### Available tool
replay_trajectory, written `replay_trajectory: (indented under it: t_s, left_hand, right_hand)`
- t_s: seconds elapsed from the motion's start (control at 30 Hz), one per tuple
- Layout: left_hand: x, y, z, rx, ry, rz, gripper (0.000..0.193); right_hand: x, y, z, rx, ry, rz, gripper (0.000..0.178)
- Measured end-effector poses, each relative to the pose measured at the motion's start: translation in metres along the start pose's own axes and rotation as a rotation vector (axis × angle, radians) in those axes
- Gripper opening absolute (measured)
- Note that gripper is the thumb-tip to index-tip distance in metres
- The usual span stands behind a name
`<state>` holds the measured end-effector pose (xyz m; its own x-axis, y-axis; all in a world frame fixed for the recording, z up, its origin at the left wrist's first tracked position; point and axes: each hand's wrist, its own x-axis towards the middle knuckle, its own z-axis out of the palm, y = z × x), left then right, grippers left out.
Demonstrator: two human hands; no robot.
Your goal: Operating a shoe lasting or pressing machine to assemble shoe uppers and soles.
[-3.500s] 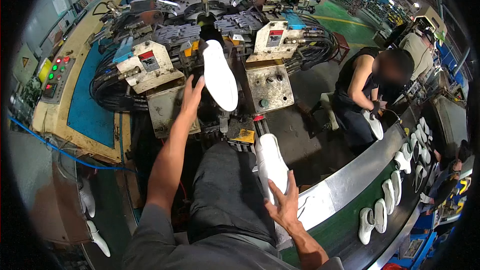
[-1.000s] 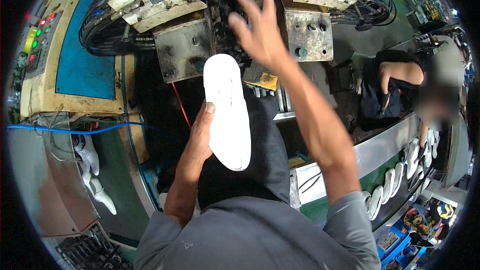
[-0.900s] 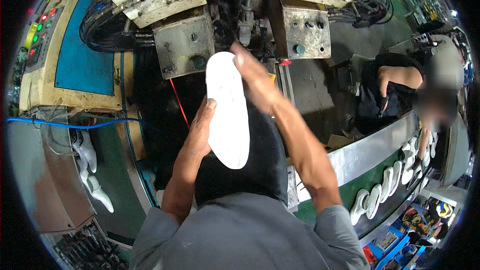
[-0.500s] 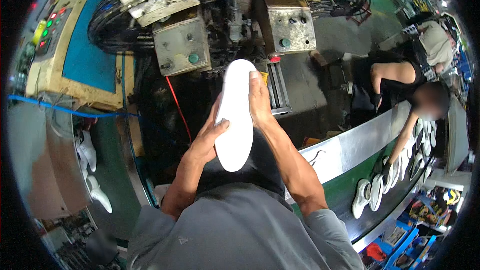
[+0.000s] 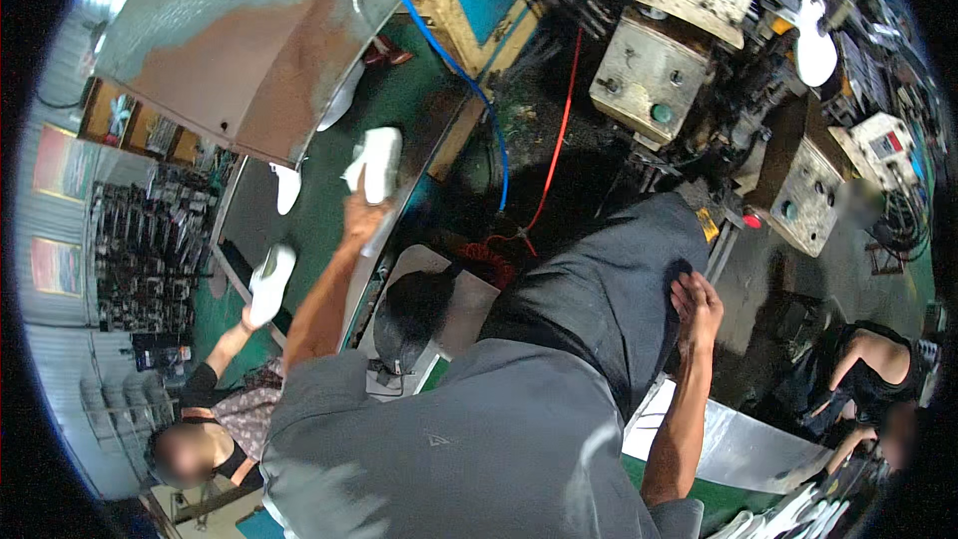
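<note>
My left hand (image 5: pixel 363 216) is stretched out to the left and grips a white shoe (image 5: pixel 377 165) by its near end. The shoe is over the green conveyor belt (image 5: pixel 334 175), by the belt's metal edge; whether it touches the belt I cannot tell. My right hand (image 5: pixel 698 309) holds nothing. Its fingers are loosely bent and a little apart, beside my dark-trousered knee (image 5: pixel 664 240). On the belt's far side lies another white shoe (image 5: pixel 285 188).
At lower left a co-worker's hand (image 5: pixel 246 319) holds a white shoe (image 5: pixel 271 284). Machines with control boxes (image 5: pixel 649 80) stand ahead on the right, one bearing a white shoe (image 5: pixel 815 50). A blue hose (image 5: pixel 439 50) and red cord (image 5: pixel 565 125) hang between. Another person (image 5: pixel 868 369) works at right.
The view has turned left. My right hand has let go of the shoe and dropped beside my knee. My left hand has carried it left, over the belt.
</note>
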<state>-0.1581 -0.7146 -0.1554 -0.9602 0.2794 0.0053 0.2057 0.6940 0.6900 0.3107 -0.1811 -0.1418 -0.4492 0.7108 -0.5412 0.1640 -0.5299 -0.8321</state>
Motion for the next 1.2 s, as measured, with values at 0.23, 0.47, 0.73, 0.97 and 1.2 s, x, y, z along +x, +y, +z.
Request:
replay_trajectory:
  t_s: [0.23, 0.47, 0.73, 0.97, 1.2]
  left_hand:
    - [0.036, -0.033, -0.045, 0.7, -0.402, -0.158, 0.062]
    - [0.016, 0.129, 0.195, 0.153, -0.635, 0.321, 0.047]
    - [-0.162, 0.387, 0.35, -0.053, -0.822, 1.074, 0.036]
    - [-0.183, 0.392, 0.37, -0.035, -1.149, 1.017, 0.032]
    - [-0.135, 0.371, 0.347, 0.054, -1.087, 0.802, 0.03]
  right_hand:
    - [-0.027, 0.047, -0.04, 0.141, 0.056, -0.079, 0.041]
    - [-0.069, 0.051, -0.036, 0.105, 0.193, -0.135, 0.042]
    - [-0.201, 0.181, -0.23, -0.605, 1.105, -0.146, 0.031]
    - [-0.445, 0.301, -0.397, -0.872, 1.533, 0.415, 0.075]
    - [-0.475, 0.332, -0.474, -0.639, 1.457, 0.557, 0.085]
